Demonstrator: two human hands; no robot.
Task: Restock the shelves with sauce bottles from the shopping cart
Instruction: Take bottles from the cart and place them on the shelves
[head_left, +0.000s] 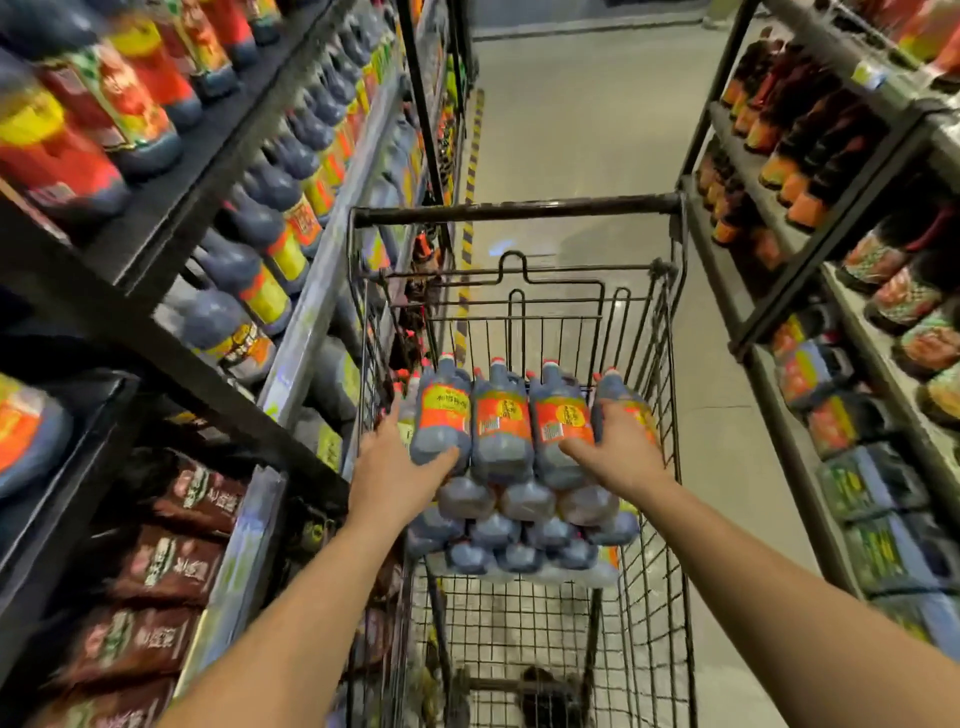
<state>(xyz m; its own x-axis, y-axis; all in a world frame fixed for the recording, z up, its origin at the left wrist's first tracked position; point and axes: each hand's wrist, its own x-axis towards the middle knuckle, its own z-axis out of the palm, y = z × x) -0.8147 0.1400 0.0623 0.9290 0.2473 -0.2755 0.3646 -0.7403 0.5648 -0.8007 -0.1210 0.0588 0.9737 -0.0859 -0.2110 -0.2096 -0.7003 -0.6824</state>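
Between two long runs of shelving, I am reaching both arms down into the shopping cart (652, 561), which is standing in the aisle on the grey floor (571, 130). Sauce bottles (519, 512) are lying on their sides in a stack at the far end of the basket, dark bases facing me and caps pointing away. Four of them are forming the top row, their red and orange labels turned up.

I am closing my left hand (389, 467) on the leftmost top bottle (441, 415), with the fingers (388, 423) wrapping its outer side next to the cart's wire wall and the thumb crossing its lower end. I am laying my right hand (623, 452) over the rightmost top bottle (621, 395), curling round it, with the thumb reaching toward the neighbouring bottle (563, 421). Both bottles are lying in the row, touching the ones beside them.

Dark bottles with yellow and red labels are filling the left shelves (322, 291), and brown packets (171, 561) are sitting on the lowest level beside my left forearm. More bottles are lining the right shelves (779, 291). Yellow and black striped tape (470, 208) is running along the floor beyond the cart.
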